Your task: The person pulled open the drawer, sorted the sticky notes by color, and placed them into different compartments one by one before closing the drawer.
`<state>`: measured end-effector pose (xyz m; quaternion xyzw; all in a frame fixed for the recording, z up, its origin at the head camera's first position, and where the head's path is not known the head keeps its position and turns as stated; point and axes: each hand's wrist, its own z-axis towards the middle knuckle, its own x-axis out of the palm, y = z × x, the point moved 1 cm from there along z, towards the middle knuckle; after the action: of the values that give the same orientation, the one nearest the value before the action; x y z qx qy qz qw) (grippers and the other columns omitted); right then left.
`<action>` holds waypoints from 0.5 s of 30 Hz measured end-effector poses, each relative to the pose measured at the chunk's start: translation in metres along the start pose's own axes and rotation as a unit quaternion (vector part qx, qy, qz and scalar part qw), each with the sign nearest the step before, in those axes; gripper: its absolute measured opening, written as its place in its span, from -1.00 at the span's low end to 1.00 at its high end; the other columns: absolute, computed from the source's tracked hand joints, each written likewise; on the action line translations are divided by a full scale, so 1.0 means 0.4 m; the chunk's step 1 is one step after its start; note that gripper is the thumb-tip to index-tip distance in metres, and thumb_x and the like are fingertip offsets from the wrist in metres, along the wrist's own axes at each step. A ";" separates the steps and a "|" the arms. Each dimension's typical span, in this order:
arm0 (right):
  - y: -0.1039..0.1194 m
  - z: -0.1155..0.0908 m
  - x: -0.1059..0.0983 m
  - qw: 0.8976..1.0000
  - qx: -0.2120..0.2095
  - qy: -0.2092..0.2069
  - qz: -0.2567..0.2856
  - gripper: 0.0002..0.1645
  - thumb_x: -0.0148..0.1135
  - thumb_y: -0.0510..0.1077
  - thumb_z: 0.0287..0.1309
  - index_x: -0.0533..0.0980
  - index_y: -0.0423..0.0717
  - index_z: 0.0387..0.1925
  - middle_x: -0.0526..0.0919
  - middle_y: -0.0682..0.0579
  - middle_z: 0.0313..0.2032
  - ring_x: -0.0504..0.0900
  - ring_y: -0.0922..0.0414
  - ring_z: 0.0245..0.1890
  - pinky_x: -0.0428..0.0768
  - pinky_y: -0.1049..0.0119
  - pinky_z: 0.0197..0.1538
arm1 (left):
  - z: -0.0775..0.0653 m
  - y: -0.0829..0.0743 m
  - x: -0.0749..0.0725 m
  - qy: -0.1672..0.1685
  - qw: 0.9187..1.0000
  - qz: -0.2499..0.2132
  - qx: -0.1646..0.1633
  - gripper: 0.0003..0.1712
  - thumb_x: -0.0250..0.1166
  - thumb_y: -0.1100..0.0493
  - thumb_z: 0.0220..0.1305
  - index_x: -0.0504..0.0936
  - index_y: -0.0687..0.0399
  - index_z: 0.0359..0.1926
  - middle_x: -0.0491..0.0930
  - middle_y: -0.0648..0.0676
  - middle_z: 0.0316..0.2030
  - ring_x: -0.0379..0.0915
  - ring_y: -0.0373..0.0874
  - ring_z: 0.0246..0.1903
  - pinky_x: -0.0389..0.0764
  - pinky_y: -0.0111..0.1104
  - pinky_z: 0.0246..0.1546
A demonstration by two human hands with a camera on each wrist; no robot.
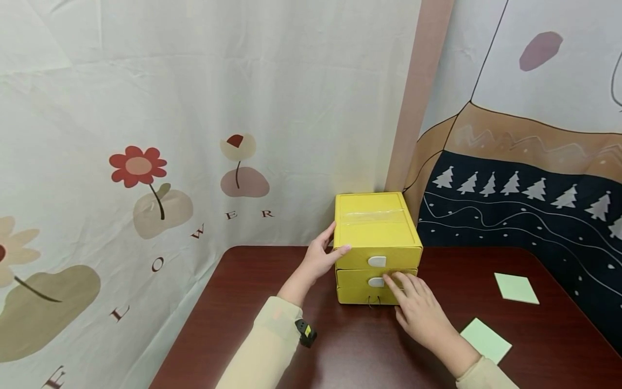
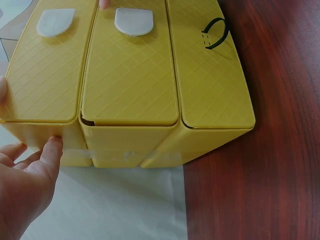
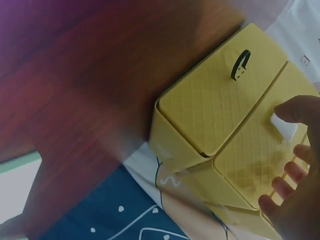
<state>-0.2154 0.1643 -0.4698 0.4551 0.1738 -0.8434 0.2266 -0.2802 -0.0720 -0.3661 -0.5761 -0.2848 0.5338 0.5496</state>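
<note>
A yellow box of three stacked drawers [image 1: 371, 221] stands at the back of the table, with clear tape across its top. My left hand [image 1: 323, 256] rests against the box's left side, its thumb at the upper front edge. At the middle drawer is my right hand [image 1: 423, 308], a digit over the white pull tab [image 1: 376, 282] and the other fingers loosely bent near the drawer front. In the right wrist view this tab [image 3: 284, 127] is partly hidden behind the thumb. A second white tab [image 2: 56, 22] marks the top drawer; the bottom drawer carries a black loop [image 2: 217, 33].
Two pale green square pads [image 1: 516, 288] [image 1: 486, 340] lie on the dark red wooden table [image 1: 350, 356] at the right. Behind the table hang a flower-printed curtain [image 1: 301, 108] and a dark cloth with white trees [image 1: 515, 210].
</note>
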 end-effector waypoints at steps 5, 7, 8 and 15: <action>0.013 -0.003 0.010 0.999 -0.017 -0.005 0.029 -0.21 0.22 -0.18 -0.26 0.30 -0.06 0.17 0.34 -0.09 -0.02 0.30 -0.05 -0.02 0.25 0.05 0.07 | 0.002 0.001 0.000 0.000 1.000 0.002 0.000 -0.13 0.23 0.06 0.10 -0.05 0.06 0.34 0.06 0.09 0.27 -0.01 -0.09 0.23 0.16 -0.17 0.14; 0.018 -0.004 0.017 0.999 -0.023 -0.005 0.033 -0.25 0.23 -0.19 -0.26 0.34 -0.06 0.13 0.36 -0.07 -0.05 0.32 -0.04 -0.03 0.27 0.04 0.06 | 0.002 0.002 0.000 -0.001 1.000 0.003 0.001 -0.13 0.23 0.06 0.10 -0.04 0.06 0.34 0.07 0.09 0.27 0.01 -0.10 0.23 0.18 -0.19 0.14; 0.020 -0.004 0.021 0.999 -0.025 -0.006 0.035 -0.27 0.24 -0.19 -0.27 0.37 -0.05 0.11 0.37 -0.06 -0.06 0.33 -0.03 -0.04 0.29 0.04 0.05 | 0.002 0.002 0.000 -0.001 1.000 0.002 0.001 -0.13 0.23 0.06 0.10 -0.04 0.07 0.34 0.07 0.09 0.27 0.01 -0.10 0.22 0.18 -0.20 0.14; 0.033 -0.009 0.053 0.999 -0.027 -0.002 0.039 -0.39 0.30 -0.18 -0.28 0.46 -0.05 -0.01 0.40 0.01 -0.12 0.38 0.02 -0.13 0.38 0.08 -0.07 | 0.003 0.007 0.000 -0.003 1.000 0.005 0.003 -0.13 0.24 0.05 0.09 -0.04 0.06 0.33 0.08 0.09 0.26 0.01 -0.11 0.23 0.18 -0.20 0.13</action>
<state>-0.2160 0.1503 -0.4910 0.4533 0.1775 -0.8300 0.2722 -0.2822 -0.0723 -0.3683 -0.5743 -0.2823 0.5391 0.5477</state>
